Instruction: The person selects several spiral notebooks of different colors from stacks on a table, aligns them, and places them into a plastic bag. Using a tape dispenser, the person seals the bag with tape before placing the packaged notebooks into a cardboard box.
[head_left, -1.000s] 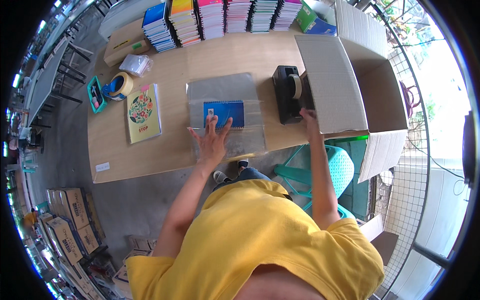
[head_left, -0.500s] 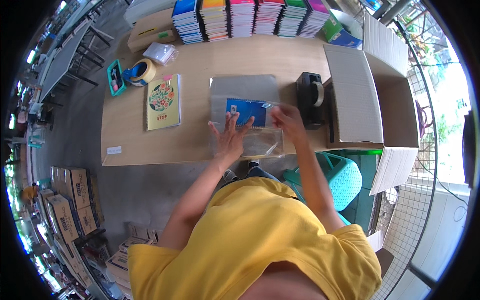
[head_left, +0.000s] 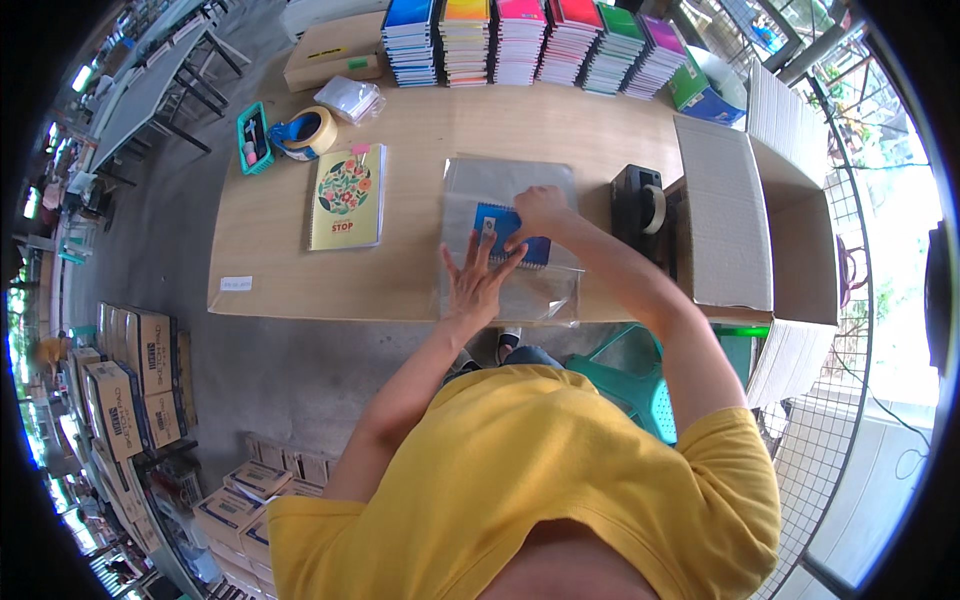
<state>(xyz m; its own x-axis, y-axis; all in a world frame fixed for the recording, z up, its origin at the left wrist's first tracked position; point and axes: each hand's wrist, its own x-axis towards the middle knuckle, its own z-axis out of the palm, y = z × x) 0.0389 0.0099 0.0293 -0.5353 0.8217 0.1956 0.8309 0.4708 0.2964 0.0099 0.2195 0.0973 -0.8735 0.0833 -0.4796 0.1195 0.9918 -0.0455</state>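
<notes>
- I see the blue spiral notebook (head_left: 534, 250) lying near the middle of the table's (head_left: 420, 125) near edge, over clear plastic sheeting (head_left: 478, 178); I cannot tell whether any film covers it.
- The left hand (head_left: 476, 284) is open, fingers spread, fingertips on the notebook's cover beside a small white label (head_left: 489, 225) whose print is too small for me to read.
- The right hand (head_left: 538, 210) is bent over the notebook's far side, fingers curled, thumb toward the cover; from here I cannot tell whether it grips anything.
- Toward the table's right edge I have a black tape dispenser (head_left: 630, 205), and just beside it an open cardboard box (head_left: 725, 220).
- To the left lies a yellow spiral notebook (head_left: 345, 220), its floral cover carrying red lettering and a pink tab (head_left: 361, 149) at the top.
- Near the left edge are a teal basket (head_left: 255, 140) and a tape roll (head_left: 318, 135); a white sticker (head_left: 236, 284) with faint writing marks the near left corner.
- Along the far edge I count six colour-sorted notebook stacks (head_left: 508, 50), beside a brown carton (head_left: 335, 52) bearing dark print.
- Cartons (head_left: 158, 360) on the floor side, left, show bold dark lettering.
</notes>
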